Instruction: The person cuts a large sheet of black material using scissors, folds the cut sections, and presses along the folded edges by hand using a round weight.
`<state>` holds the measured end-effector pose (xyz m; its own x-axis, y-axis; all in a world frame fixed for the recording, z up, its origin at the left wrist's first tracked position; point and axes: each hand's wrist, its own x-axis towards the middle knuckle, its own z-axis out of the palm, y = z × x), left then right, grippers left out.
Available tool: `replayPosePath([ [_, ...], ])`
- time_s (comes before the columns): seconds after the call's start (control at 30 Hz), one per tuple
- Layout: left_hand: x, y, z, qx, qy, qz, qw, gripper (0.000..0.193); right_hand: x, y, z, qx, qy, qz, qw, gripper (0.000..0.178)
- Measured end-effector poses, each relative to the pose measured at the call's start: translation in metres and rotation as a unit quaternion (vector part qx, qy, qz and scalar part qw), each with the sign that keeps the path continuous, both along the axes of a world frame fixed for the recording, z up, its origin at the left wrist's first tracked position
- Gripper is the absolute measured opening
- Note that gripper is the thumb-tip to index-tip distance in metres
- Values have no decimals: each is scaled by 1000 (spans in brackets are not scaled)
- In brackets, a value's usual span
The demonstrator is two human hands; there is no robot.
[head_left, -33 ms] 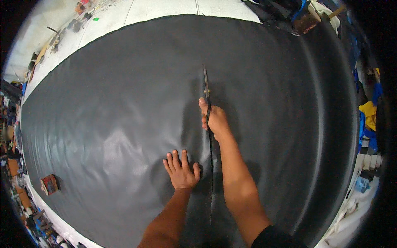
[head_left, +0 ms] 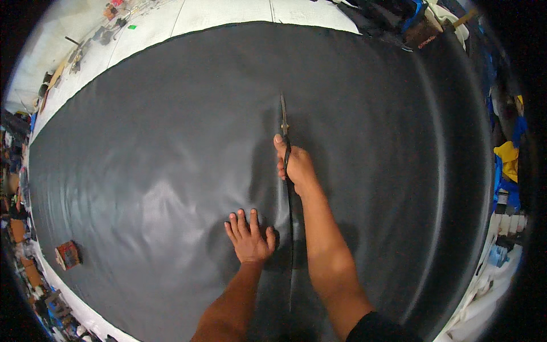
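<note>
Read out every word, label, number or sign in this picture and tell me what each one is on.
No text can be read.
Brown block at the upper right: a small reddish marking, too blurred to read.
Reddish-brown block at the lower left: faint marks, too small to read.
Dark sheet and scissors in the right hand: no lettering visible.

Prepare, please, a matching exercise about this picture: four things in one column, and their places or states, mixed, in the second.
Things:
1. left hand
2. right hand
3. small reddish block
4. yellow item

Places or states:
A. on the dark sheet, near its left edge
B. holding the scissors
C. beyond the sheet, at the far right
D. palm down on the sheet, empty

Right pairs: 1-D, 2-B, 3-A, 4-C
</note>
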<state>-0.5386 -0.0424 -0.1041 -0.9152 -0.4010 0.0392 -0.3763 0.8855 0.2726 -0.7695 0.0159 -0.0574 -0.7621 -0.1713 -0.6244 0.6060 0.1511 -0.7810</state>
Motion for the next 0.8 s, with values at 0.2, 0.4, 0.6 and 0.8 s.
replayPosePath([
  [0.2, -3, 6, -6, 8, 11, -9, 1000, 65, -63, -16, -20, -17, 38, -22, 999, 56],
  [0.4, -6, 2, -1, 23, -21, -1, 1000, 64, -119, -33, -28, -6, 108, -5, 994, 54],
  [0.6, 4, -2, -3, 12, -16, -4, 1000, 64, -145, -51, -24, -31, 48, -18, 998, 53],
  [0.8, 2, 0, -2, 21, -24, -1, 999, 64, -237, -82, -28, -69, 57, -17, 996, 53],
])
